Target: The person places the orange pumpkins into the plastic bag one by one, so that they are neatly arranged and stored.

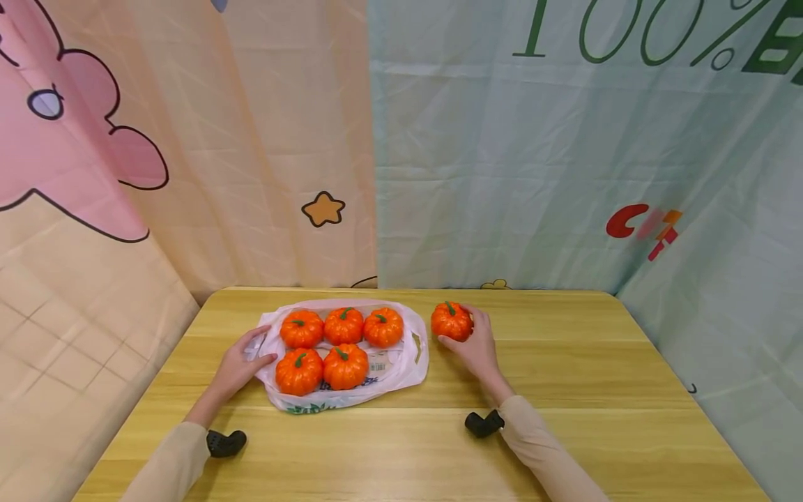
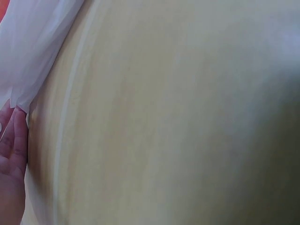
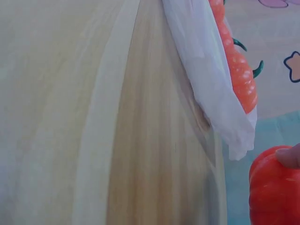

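Note:
A white plastic bag (image 1: 410, 373) lies spread on the table with several orange toy pumpkins on it, among them a front-left pumpkin (image 1: 299, 371) and a back-right pumpkin (image 1: 383, 327). My left hand (image 1: 237, 362) holds the bag's left edge, thumb over it; the left wrist view shows fingers (image 2: 19, 136) at a drawn-out corner of the plastic. Just beyond the bag's right end, my right hand (image 1: 475, 343) grips another pumpkin (image 1: 451, 321) from its right side, green stem up. The right wrist view catches this pumpkin (image 3: 274, 192) with a fingertip on top.
The wooden table (image 1: 596, 390) has rounded back corners. Behind it hangs a printed curtain (image 1: 477, 174), and another cloth drapes down the right side. Black wrist devices (image 1: 484, 424) sit at both sleeves. A cut-out handle (image 1: 417, 347) shows at the bag's right end.

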`<action>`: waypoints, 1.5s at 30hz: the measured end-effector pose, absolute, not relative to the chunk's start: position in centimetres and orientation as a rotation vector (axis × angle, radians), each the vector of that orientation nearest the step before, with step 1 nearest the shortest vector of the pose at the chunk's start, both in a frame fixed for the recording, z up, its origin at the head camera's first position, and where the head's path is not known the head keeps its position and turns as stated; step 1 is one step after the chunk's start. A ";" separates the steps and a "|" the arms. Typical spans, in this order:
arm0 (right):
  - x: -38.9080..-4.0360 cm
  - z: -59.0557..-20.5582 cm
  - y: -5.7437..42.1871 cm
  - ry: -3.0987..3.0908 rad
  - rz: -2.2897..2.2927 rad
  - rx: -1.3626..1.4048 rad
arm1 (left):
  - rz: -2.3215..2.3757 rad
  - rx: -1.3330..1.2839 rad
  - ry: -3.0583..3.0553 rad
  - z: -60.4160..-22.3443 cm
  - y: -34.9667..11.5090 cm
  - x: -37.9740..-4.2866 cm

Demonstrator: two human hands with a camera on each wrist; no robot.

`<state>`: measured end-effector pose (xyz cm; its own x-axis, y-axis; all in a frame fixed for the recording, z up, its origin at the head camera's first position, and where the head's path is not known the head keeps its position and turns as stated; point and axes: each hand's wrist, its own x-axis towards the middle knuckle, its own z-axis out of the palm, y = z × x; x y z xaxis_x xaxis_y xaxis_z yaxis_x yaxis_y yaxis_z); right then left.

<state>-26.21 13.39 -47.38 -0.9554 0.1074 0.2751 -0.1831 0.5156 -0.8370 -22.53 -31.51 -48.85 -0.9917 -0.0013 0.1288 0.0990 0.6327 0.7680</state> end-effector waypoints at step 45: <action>-21.3 -48.3 6.4 -2.511 1.402 0.683 | -1.304 -0.097 -2.719 -49.2 -31.7 -22.5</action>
<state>-21.35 6.44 -48.26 -0.8769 -0.3011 0.3746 -0.4769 0.4483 -0.7560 -22.54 -31.71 -49.25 -0.9902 0.0041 0.1394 0.1113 0.6255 0.7722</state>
